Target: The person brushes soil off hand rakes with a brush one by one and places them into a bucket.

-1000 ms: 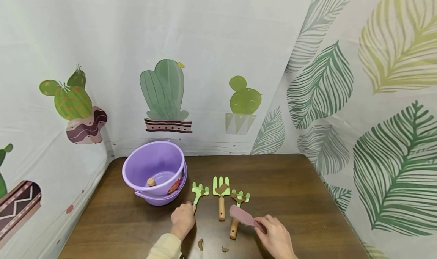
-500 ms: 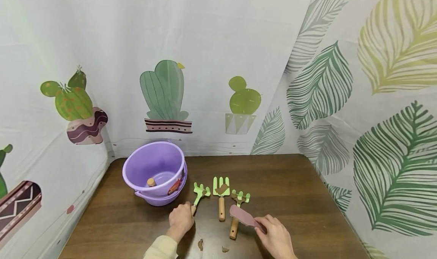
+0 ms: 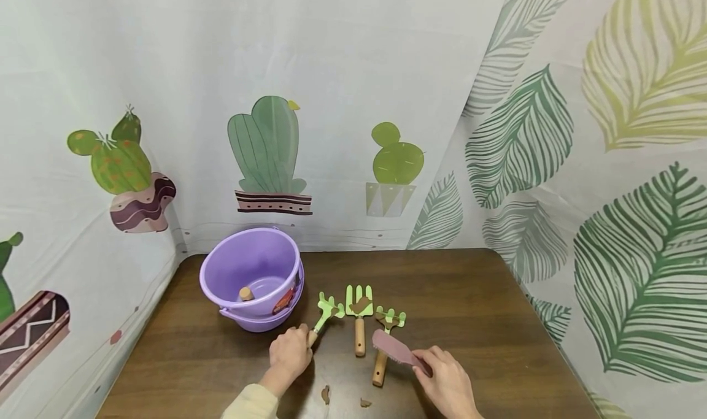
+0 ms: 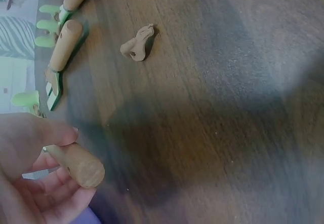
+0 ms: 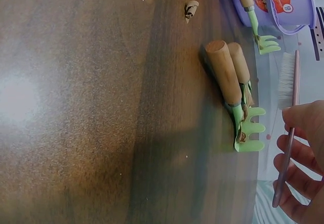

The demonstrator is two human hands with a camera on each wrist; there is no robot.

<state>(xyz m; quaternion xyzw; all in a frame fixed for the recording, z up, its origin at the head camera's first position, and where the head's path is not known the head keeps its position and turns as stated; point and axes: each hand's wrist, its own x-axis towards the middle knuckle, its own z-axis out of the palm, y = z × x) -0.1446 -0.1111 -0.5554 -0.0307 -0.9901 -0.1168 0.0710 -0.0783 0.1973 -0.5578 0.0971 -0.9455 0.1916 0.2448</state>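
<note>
In the head view my left hand grips a small green garden rake by its wooden handle, the tines pointing away to the right. The handle's round end shows between thumb and fingers in the left wrist view. My right hand holds a pink brush; its white bristles show in the right wrist view. The brush is above the handle of another green rake lying on the table. Between the two rakes lies a green hand fork. Brown bits sit on all three heads.
Purple stacked buckets stand at the back left of the wooden table, a wooden handle end inside the top one. Two brown scraps, a curled one and a smaller one, lie near the front. Printed cloth hangs behind.
My left hand has shifted slightly left, and the rake in it has swung its tines to the right. My right hand and the brush stay almost still.
</note>
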